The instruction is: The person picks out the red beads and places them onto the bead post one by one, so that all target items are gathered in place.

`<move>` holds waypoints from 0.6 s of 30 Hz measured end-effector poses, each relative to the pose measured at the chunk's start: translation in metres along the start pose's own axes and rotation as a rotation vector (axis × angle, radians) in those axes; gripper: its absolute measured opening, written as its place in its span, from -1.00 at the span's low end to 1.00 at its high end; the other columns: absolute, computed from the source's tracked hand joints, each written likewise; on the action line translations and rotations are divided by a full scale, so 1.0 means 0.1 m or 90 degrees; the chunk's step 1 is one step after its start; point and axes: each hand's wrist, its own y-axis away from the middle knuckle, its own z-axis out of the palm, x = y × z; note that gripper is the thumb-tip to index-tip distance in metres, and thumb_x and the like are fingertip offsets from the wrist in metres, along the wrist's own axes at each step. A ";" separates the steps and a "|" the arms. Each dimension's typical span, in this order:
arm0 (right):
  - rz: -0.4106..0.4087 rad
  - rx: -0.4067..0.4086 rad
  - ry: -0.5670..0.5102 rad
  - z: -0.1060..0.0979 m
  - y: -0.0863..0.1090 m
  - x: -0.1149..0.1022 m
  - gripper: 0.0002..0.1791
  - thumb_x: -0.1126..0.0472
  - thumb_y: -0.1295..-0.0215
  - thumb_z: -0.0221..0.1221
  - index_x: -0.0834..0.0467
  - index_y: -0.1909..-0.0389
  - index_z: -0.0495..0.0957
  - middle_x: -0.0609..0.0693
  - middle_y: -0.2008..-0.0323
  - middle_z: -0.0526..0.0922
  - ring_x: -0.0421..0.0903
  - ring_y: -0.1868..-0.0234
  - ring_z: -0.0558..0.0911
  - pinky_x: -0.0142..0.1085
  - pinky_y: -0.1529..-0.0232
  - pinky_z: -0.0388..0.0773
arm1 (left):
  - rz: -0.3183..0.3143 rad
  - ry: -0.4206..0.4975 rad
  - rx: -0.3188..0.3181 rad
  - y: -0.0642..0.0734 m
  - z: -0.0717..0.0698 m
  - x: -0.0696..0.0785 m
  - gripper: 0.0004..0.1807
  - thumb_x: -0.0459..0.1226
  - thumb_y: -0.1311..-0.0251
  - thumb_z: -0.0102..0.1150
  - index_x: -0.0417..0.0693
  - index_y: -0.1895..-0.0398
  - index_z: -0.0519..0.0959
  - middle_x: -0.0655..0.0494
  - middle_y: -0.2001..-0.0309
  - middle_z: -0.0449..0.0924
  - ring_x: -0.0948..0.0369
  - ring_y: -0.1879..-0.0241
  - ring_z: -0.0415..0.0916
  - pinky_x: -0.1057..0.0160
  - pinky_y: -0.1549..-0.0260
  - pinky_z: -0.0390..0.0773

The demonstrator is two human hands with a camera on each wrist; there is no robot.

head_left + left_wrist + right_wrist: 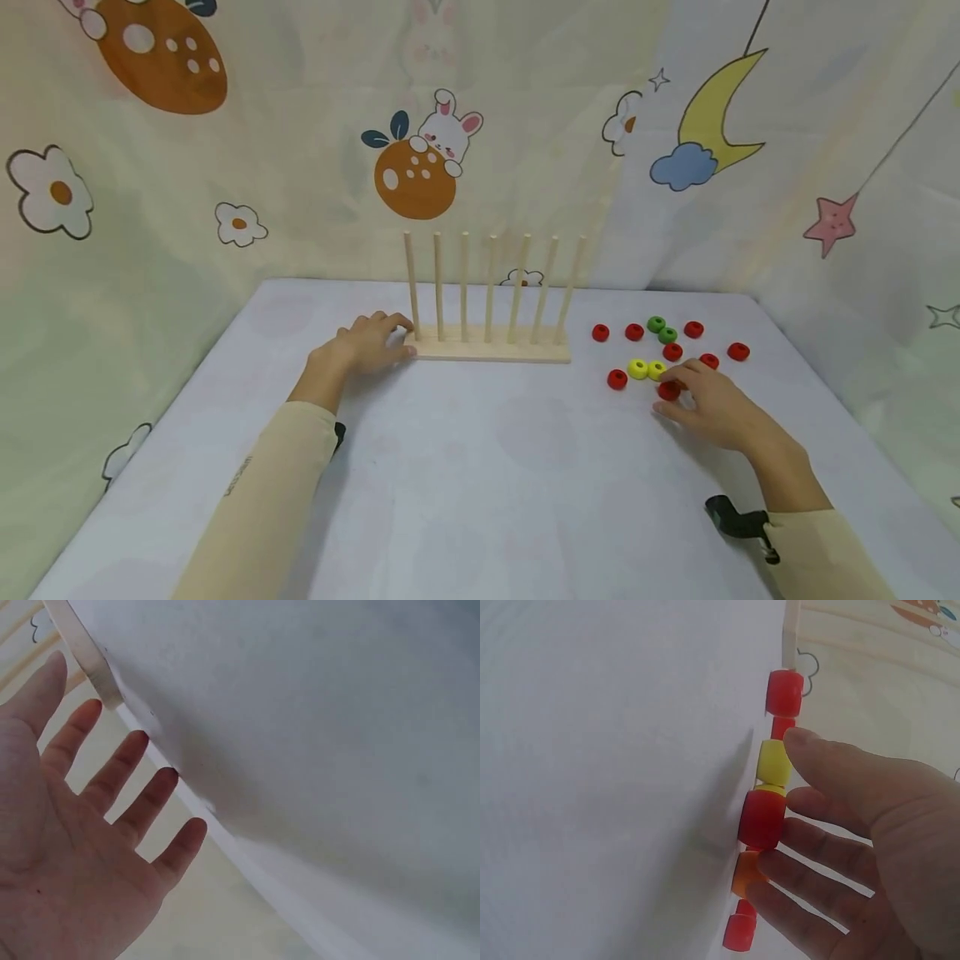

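Note:
A wooden rack [491, 351] with a row of upright pegs stands at the middle back of the table. My left hand [367, 342] is at the rack's left end, thumb near the front edge and index finger by the back. In the left wrist view its fingers [131, 757] are spread and nearly straight beside the base's end [105, 682]. My right hand [712, 404] reaches over a red bead [669, 390], thumb and index finger on either side of it. The right wrist view shows the red bead [763, 819] before loosely extended fingers [817, 851].
Two yellow beads [638, 369] lie just beyond the right hand's red bead. Two green beads [656, 324] and several red beads [634, 332] are scattered behind them, right of the rack. A patterned cloth [315, 150] hangs behind the white table [480, 467].

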 end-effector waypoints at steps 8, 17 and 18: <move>0.004 -0.011 -0.027 0.02 -0.01 0.01 -0.59 0.16 -0.27 0.41 0.27 -0.06 0.60 0.13 0.08 0.57 0.08 0.07 0.61 0.07 0.03 0.69 | -0.002 0.043 0.008 -0.03 0.00 -0.01 -0.49 0.09 -0.48 0.06 0.24 -0.41 0.38 -0.08 -0.33 0.37 -0.22 -0.32 0.24 -0.54 -0.16 0.25; 0.004 -0.037 -0.051 -0.04 -0.02 -0.02 -0.73 0.32 -0.28 0.36 0.23 0.03 0.60 0.08 0.12 0.64 0.10 0.08 0.65 0.05 0.04 0.70 | -0.021 0.044 0.008 -0.10 0.04 -0.01 -0.47 0.12 -0.44 0.10 0.29 -0.40 0.35 -0.09 -0.35 0.33 -0.23 -0.34 0.22 -0.51 -0.13 0.31; 0.006 -0.036 -0.057 -0.07 -0.01 -0.04 -0.73 0.31 -0.29 0.36 0.22 0.03 0.60 0.07 0.12 0.65 0.10 0.08 0.65 0.05 0.05 0.70 | -0.021 0.046 0.003 -0.10 0.04 -0.02 -0.46 0.13 -0.44 0.10 0.30 -0.41 0.35 -0.08 -0.37 0.31 -0.22 -0.36 0.20 -0.51 -0.13 0.31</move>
